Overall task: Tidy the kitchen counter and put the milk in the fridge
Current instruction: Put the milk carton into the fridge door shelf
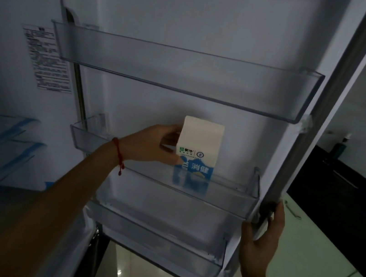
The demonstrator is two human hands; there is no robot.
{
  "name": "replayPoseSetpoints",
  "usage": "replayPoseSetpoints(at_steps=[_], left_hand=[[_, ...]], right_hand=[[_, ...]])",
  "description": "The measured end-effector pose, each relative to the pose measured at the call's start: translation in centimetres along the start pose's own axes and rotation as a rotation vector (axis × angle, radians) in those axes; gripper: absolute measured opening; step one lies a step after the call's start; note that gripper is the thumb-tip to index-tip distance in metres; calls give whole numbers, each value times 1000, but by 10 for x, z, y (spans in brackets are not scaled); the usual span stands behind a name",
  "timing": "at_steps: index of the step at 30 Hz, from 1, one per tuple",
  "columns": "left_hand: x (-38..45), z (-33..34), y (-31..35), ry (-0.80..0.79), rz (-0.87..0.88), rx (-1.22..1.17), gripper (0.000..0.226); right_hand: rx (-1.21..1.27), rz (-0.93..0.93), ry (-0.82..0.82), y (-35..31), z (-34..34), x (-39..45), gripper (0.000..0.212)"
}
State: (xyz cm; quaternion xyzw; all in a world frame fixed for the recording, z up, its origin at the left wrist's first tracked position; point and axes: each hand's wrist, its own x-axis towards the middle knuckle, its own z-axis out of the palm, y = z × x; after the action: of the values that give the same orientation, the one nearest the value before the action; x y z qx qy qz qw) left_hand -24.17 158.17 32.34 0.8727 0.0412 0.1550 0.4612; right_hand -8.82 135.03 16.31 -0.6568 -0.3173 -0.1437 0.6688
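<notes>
Milk carton [199, 150] standing in the middle door shelf [228, 193] of the open fridge door [196, 20].
Left hand [152, 144] grips the carton's side; right hand [264, 232] curls round the door's edge.

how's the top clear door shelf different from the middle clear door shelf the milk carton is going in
The top clear plastic door shelf holds nothing, while the middle clear plastic door shelf has the white and blue milk carton standing upright in it, gripped by the left hand. The top one runs wider than the middle one. Both are transparent bins on the open fridge door.
</notes>
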Motion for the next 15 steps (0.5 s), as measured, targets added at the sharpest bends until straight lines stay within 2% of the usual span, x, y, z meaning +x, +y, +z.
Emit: replayPoseSetpoints(at_steps=[2, 6, 10, 15], left_hand=[[-8, -1, -1, 29, -18, 105, 50], [-37, 17, -3, 372, 62, 390, 64], [-62, 53, -9, 598, 192, 683, 49], [-87, 81, -15, 641, 191, 841, 56]], right_hand=[[1, 8, -4, 0, 0, -2, 74], [9, 1, 6, -4, -1, -5, 73], [11, -9, 16, -9, -3, -12, 74], [41, -3, -14, -21, -11, -27, 73]])
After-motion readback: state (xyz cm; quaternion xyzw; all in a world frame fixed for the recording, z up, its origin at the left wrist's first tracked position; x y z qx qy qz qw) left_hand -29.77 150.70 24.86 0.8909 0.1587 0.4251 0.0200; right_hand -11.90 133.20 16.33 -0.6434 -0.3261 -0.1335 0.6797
